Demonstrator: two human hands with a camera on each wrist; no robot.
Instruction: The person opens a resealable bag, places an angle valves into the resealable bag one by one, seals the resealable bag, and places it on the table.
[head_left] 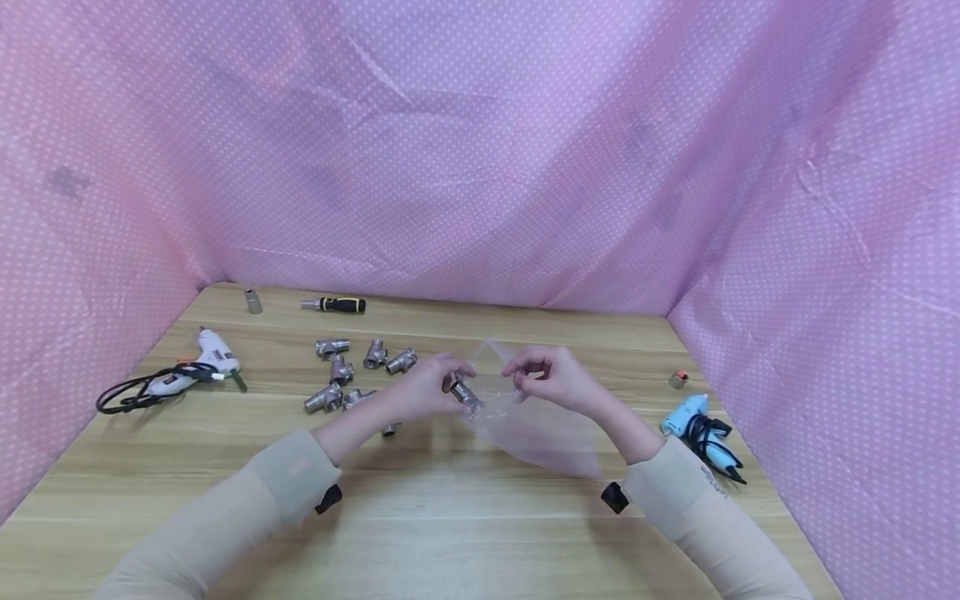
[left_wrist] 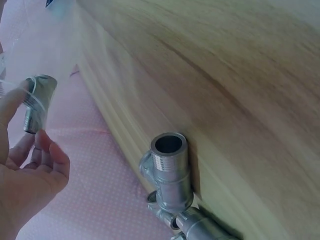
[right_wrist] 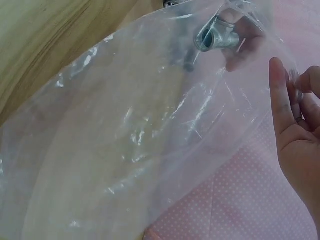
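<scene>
My left hand (head_left: pixel 427 390) grips a silver tee pipe fitting (head_left: pixel 463 392) between thumb and fingers at the mouth of a clear plastic bag (head_left: pixel 543 437). In the left wrist view, clear film crosses the fitting (left_wrist: pixel 44 92) near the fingertips. My right hand (head_left: pixel 557 381) pinches the bag's edge on the other side. The right wrist view shows the bag (right_wrist: pixel 125 135) hanging spread out, with the fitting (right_wrist: pixel 217 36) seen through the film. Several more tee fittings (head_left: pixel 324 398) lie on the table by my left forearm, one of them standing out close up in the left wrist view (left_wrist: pixel 170 175).
On the wooden table (head_left: pixel 465 533), a white glue gun (head_left: pixel 217 352) with a black cord lies left and a blue glue gun (head_left: pixel 686 415) right. A black-and-yellow screwdriver (head_left: pixel 341 305) and a small metal cylinder (head_left: pixel 253 302) are at the back. Pink dotted cloth (head_left: pixel 480 167) encloses the table.
</scene>
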